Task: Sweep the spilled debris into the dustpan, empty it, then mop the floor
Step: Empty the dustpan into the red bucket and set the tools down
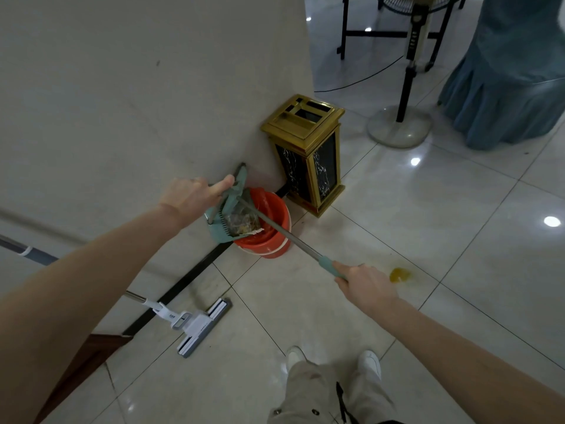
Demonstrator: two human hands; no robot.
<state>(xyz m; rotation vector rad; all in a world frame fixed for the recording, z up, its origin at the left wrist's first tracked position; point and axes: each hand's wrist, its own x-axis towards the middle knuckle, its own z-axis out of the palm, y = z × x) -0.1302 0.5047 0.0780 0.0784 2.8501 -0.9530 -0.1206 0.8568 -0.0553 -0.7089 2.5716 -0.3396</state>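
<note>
Head view: the fingers point(224, 182) of the left hand point(189, 194) are curled round the raised back edge of the teal plastic dustpan point(221, 228), gripping it. The fingers point(338, 267) of the right hand point(365, 283) are closed round the teal sleeve at the end of the pan's long grey metal handle point(287, 235).

Between the two hands the pan is tipped, mouth down, over the round orange plastic bucket point(276, 244), which stands on the floor against the wall near frame centre. A clump of brownish, papery debris point(244, 223) lies at the pan's lip, over the bucket's opening. The emptying step therefore looks to be the one in hand, and the sweeping looks done.

Next, I judge, the pan needs a steeper tilt or a shake to free the clump, while staying above the rim so nothing lands outside.

Mopping is not yet done. The white and grey flat sponge mop point(197, 327) lies on the glossy pale tiled floor point(428, 215) at seven o'clock. A small yellow wet stain point(400, 275) sits at four o'clock, just beside the right hand. A gold and black square litter bin point(308, 154) stands at one o'clock from the bucket.
</note>
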